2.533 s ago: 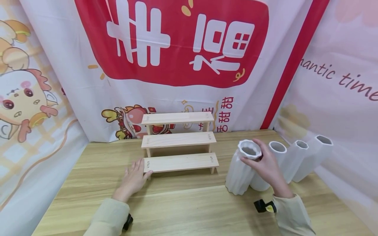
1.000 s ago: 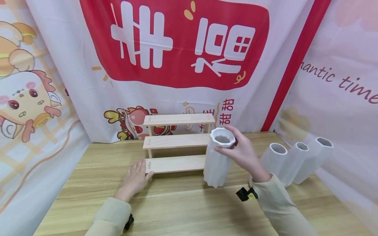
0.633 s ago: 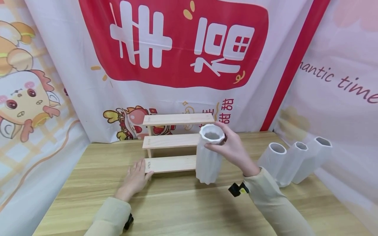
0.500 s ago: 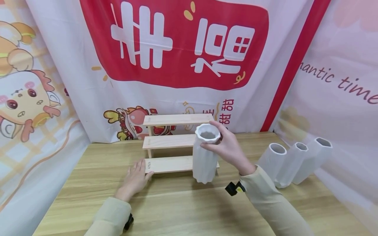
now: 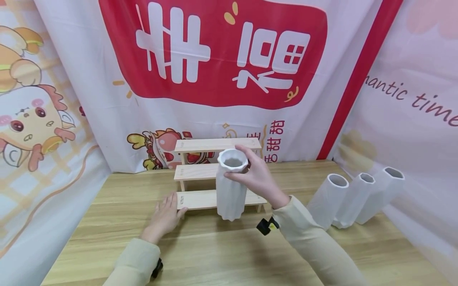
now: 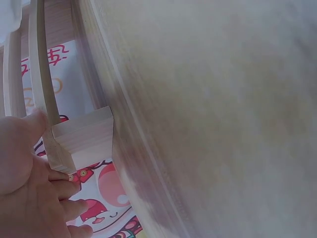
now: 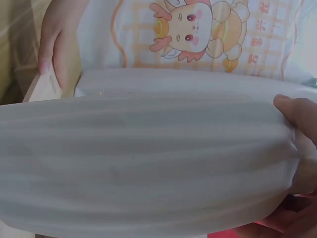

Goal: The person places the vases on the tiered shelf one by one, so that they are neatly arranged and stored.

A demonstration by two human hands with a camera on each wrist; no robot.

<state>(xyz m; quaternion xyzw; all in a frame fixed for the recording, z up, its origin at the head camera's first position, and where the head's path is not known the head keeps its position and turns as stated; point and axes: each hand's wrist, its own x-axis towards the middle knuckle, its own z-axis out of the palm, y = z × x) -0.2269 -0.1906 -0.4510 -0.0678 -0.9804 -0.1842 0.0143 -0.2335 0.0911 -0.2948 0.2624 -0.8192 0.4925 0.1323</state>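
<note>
Bottom shelf [image 5: 196, 200] partly hidden behind your vase [image 5: 231, 194], your right grip [image 5: 257, 178] cropped in its own wrist view, counter [image 6: 223, 124] blurred in your left wrist's

Red-and-white cloth [image 5: 214, 91] behind wood-grain table [image 5: 200, 254]; printed side drapes [image 5: 411, 131].

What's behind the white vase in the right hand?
Behind the vase is a three-tier wooden rack; its left side shows, but the vase and right hand cover parts of it.

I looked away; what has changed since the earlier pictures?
The right hand, gripping throughout, carried the fluted white vase leftward, away from the other vases; it now hides part of the wooden stand. The left hand at the stand's left end and those three vases stayed put.
</note>
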